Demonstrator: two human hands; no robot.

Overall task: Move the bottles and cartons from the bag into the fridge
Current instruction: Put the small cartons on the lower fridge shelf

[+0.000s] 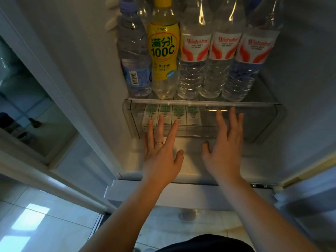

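Head view.

Upper door shelf (264, 91) of the fridge: five bottles stand upright in one row, side by side. From the left:
- one clear blue-capped bottle (134, 57)
- one yellow-labelled bottle (163, 51) with pale liquid
- three clear Wahaha bottles (224, 57) with red-and-white labels

Lower transparent door bin (254, 122): four white-and-green cartons (172, 115) stand upright, side by side, in its left half.

Left hand (161, 153): fingers straight and spread, holding nothing. The fingertips lie in front of the cartons at the bin's front wall. A ring (159, 143) is on one finger.

Right hand (225, 148): flat and spread, holding nothing, with the fingertips near the bin's upper rim.

Whether either hand touches the bin cannot be determined.
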